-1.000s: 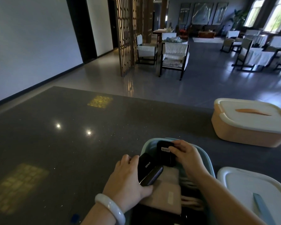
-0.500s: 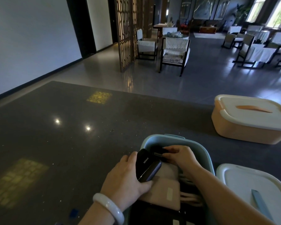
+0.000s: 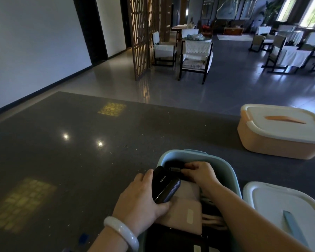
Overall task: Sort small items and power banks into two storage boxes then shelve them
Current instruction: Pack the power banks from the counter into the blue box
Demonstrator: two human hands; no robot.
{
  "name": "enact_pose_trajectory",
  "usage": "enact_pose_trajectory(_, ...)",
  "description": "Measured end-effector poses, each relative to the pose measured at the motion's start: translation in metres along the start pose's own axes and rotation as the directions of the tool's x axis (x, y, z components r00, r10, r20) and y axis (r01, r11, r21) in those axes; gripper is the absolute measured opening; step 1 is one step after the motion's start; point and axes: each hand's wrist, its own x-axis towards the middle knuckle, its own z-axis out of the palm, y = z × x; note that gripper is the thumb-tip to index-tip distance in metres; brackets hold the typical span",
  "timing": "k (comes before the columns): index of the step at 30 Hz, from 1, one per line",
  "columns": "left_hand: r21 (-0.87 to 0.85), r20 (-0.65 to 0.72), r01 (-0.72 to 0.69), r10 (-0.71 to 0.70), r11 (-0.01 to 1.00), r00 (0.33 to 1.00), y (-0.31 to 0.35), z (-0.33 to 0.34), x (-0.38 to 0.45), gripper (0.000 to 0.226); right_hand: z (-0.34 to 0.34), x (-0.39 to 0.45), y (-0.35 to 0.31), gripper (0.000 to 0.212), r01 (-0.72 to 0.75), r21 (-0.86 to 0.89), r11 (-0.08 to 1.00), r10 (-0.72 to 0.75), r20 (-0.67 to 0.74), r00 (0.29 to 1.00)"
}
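I am watching my right hand [image 3: 201,174] lowering a small black power bank [image 3: 175,169] deeper into the far end of the blue storage box [image 3: 224,171], fingers pinching it; my left hand [image 3: 140,200] is still gripping the Anker power bank [image 3: 165,184], so packing is continuing.

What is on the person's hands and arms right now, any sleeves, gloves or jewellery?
Both forearms are bare, with no sleeves in view and no gloves. The left hand has a smooth, pale whitish bangle round its wrist. The right hand shows no ring, watch or bracelet.
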Motion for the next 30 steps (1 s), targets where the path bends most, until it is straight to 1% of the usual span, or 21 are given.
enact_pose_trajectory(6,0.019,-0.006,0.015,-0.014,1.000,1.000,0.002,0.000,0.001,0.097,0.000,-0.004,-0.005,0.021,0.010,-0.044,0.999,-0.009,0.010,1.000)
enact_pose_trajectory(9,0.029,-0.001,0.030,-0.030,0.999,1.000,0.004,-0.001,0.001,0.097,0.001,-0.006,-0.007,0.026,0.024,-0.085,0.996,-0.024,0.004,1.000)
enact_pose_trajectory(12,0.029,0.003,0.036,-0.036,0.999,0.999,0.005,-0.002,0.000,0.097,0.000,-0.007,-0.008,0.022,0.019,-0.125,0.992,-0.017,0.021,1.000)
enact_pose_trajectory(17,0.034,0.016,0.049,-0.050,0.998,0.999,0.008,-0.004,0.000,0.096,-0.006,-0.008,-0.008,0.029,0.014,-0.185,0.983,-0.008,0.032,0.999)
enact_pose_trajectory(20,-0.001,0.018,0.069,-0.069,0.998,0.997,0.010,-0.005,-0.001,0.094,-0.012,-0.016,-0.014,0.029,0.066,-0.303,0.951,-0.065,0.011,0.998)
enact_pose_trajectory(22,-0.069,-0.004,0.076,-0.077,0.995,0.997,0.010,-0.006,-0.001,0.082,-0.017,-0.027,-0.023,0.022,0.142,-0.319,0.937,-0.154,-0.014,0.988)
enact_pose_trajectory(24,-0.136,-0.045,0.089,-0.096,0.987,0.994,0.012,-0.007,-0.001,0.073,-0.022,-0.043,-0.033,0.018,0.188,-0.306,0.933,-0.192,0.017,0.981)
enact_pose_trajectory(25,-0.160,-0.073,0.095,-0.108,0.982,0.991,0.014,-0.009,0.000,0.070,-0.024,-0.051,-0.038,0.015,0.185,-0.296,0.937,-0.175,0.061,0.983)
enact_pose_trajectory(27,-0.177,-0.135,0.097,-0.122,0.979,0.983,0.019,-0.012,0.004,0.068,-0.024,-0.066,-0.045,0.008,0.119,-0.230,0.966,-0.078,0.178,0.981)
enact_pose_trajectory(28,-0.174,-0.163,0.094,-0.123,0.980,0.979,0.023,-0.014,0.007,0.068,-0.022,-0.072,-0.047,0.012,0.063,-0.151,0.986,-0.024,0.247,0.969)
enact_pose_trajectory(30,-0.166,-0.201,0.086,-0.119,0.982,0.972,0.030,-0.017,0.013,0.071,-0.016,-0.080,-0.050,0.022,-0.084,0.091,0.992,0.042,0.387,0.921)
